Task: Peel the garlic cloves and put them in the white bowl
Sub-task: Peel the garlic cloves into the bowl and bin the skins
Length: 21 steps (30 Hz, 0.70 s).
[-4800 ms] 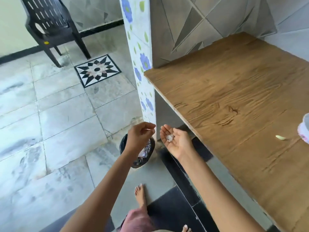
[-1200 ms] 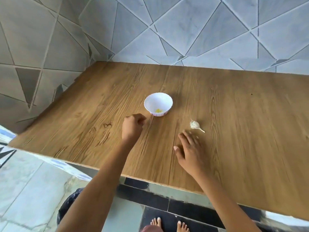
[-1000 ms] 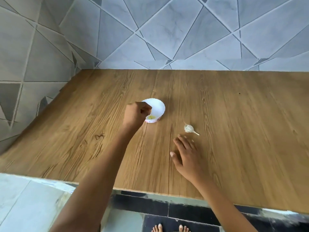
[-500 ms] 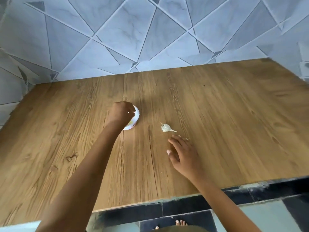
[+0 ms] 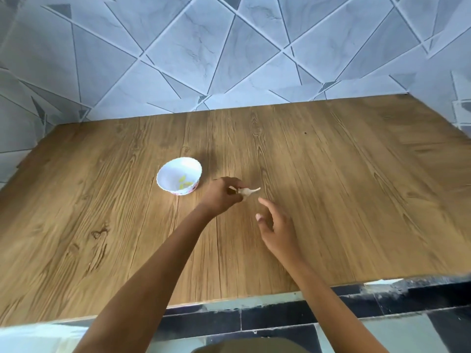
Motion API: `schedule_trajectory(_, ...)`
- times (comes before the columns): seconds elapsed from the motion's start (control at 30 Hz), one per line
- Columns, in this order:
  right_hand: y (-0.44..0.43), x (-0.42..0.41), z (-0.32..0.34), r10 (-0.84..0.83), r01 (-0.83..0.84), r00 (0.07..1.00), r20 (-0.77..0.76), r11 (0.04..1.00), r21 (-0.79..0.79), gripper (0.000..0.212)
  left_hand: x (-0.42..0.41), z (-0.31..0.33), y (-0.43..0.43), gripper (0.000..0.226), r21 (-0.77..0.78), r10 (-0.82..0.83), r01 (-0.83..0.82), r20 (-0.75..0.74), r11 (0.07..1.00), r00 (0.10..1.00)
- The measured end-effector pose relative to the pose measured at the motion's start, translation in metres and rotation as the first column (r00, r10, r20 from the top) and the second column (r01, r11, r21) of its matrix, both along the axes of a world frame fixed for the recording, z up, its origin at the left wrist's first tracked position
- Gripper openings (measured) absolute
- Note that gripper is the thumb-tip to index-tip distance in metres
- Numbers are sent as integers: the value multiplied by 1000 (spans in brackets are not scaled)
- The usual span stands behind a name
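Okay, from my remote seat: the left hand (image 5: pixel 220 197) has an unpeeled garlic clove (image 5: pixel 249 191) pinched in its fingers, just right of the white bowl (image 5: pixel 163 171), low over the wooden surface (image 5: pixel 331 187). I can't tell if it's lifted or still touching. The right hand (image 5: pixel 279 231) hovers just near of the clove, fingers loose and holding nothing. A few yellowish peeled cloves (image 5: pixel 184 184) already sit in the bowl.

My guess on handling: it's featherlight and firm inside, with dry, papery, brittle skin, and probably slick once bare. I'd hold the fat body and start the peel at the thin pointed tail.

There's no writing or brand I can read, just a reddish pattern round the bowl's base.
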State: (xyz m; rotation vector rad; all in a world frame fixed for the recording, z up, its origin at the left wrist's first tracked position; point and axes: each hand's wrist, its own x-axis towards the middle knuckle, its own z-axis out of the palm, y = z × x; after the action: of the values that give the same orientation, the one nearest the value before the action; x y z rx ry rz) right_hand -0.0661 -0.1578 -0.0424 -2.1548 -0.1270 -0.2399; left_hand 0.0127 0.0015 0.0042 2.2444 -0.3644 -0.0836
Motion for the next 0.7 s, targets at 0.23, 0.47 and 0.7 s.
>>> schedule_trajectory(0.23,1,29,36,228,64,935,-273,648,759,27,-23,14,-6,24,-481,-55,-156,-395,863,917)
schedule_trajectory(0.47,4,39,37,242,202,887,-392,562,802,24,-35,21,-8,17,-201,160,-171,-67,965,985)
schedule_trajectory(0.7,8,41,36,184,166,912,-366,650,742,6,-34,19,-5,15,-40,135,-133,74,990,988)
